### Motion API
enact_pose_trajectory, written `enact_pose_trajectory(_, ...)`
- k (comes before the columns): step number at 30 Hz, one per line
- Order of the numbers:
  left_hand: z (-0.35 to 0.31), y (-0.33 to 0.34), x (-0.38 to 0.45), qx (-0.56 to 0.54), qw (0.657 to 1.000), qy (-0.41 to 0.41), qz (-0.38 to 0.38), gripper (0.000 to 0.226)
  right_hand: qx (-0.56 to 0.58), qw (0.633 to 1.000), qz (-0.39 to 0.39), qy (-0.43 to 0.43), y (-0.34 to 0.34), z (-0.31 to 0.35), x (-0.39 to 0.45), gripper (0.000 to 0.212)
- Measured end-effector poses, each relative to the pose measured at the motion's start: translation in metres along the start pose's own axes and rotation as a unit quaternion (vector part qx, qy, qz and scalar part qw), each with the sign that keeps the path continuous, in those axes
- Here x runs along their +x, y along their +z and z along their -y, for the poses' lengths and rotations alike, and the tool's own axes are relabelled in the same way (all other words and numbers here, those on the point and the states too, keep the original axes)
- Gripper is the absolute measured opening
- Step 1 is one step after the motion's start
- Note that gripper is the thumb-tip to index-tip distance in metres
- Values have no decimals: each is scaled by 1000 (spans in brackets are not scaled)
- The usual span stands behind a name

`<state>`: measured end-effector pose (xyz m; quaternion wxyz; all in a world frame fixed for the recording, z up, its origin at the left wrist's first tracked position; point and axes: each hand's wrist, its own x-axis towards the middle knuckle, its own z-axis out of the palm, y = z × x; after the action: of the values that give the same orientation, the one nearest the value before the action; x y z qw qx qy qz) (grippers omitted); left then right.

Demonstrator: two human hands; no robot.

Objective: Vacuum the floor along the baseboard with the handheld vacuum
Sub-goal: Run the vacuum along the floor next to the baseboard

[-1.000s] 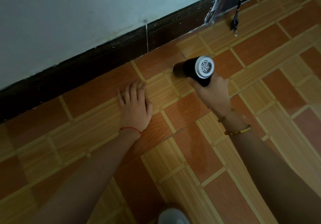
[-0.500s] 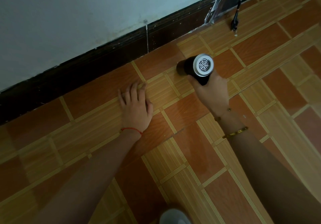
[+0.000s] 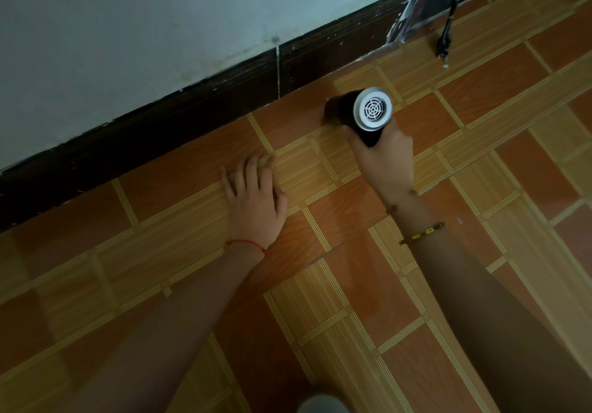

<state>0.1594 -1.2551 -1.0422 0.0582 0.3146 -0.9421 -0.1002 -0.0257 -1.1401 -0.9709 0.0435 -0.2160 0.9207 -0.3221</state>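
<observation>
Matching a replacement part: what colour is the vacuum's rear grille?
White, on the handheld vacuum; head view shows it best.

Home room, wood-look tiled floor (image 3: 368, 300), dark baseboard (image 3: 192, 118), pale painted wall (image 3: 144, 28)

Handheld vacuum (image 3: 358, 113): short black barrel, white round vented end cap facing the camera, nose angled down onto the floor (image 3: 352, 284) near the baseboard (image 3: 192, 124), not touching it. Floor: orange-brown tiles with tan striped bands. Baseboard: dark brown strip under the pale wall, one vertical joint visible.
</observation>
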Motion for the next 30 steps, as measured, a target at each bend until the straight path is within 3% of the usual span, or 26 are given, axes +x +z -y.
enact_pose_trajectory(8, 0, 1, 0, 9, 1000, 5, -1, 54, 6, 996, -50, 76, -4, 4, 44, 65)
enact_pose_trajectory(12, 0, 1, 0, 14, 1000, 4, 0, 54, 28, 998, -35, 44, 5, 11, 45, 66)
enact_pose_trajectory(18, 0, 3, 0, 9, 1000, 3, -10, 53, 25, 997, 58, -48, 20, 21, 20, 53)
enact_pose_trajectory(25, 0, 2, -1, 4, 1000, 1, -10, 53, -7, 1000, 2, -6, -4, -5, 7, 66)
enact_pose_trajectory(30, 0, 1, -2, 2, 1000, 7, -4, 53, -13, 999, 30, -21, -20, -18, -16, 67)
